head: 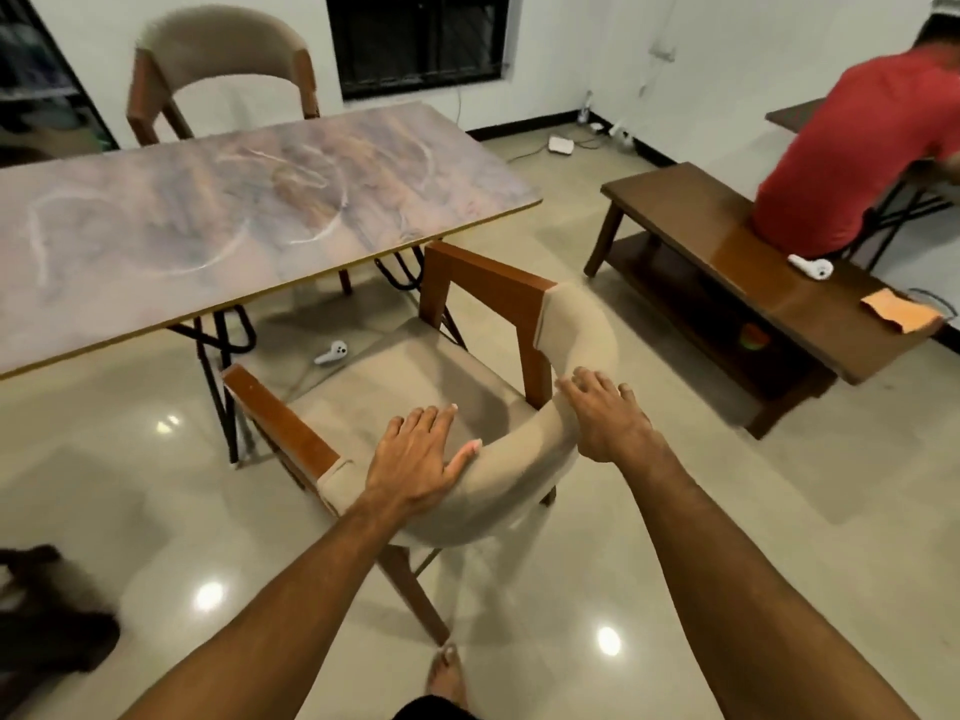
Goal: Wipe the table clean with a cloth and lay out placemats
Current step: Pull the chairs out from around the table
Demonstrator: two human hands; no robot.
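Two chairs (467, 491) (223, 44); two white controllers (331, 352) (810, 266); one orange cloth (901, 314); one marbled desk (208, 210); one low wooden desk (691, 210); two hands (415, 454) (608, 413).

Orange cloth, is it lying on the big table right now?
No, the orange cloth lies at the end of the brown bench, well apart from the table.

The surface (156, 236) is marbled mauve and brown, with pale looping streaks. The chair (519, 480) has beige upholstery and reddish-brown wood. The floor (701, 537) is glossy cream tile. The cloth (901, 315) is orange and the lower surface (691, 220) is dark brown. The blurred bundle (47, 615) looks black.
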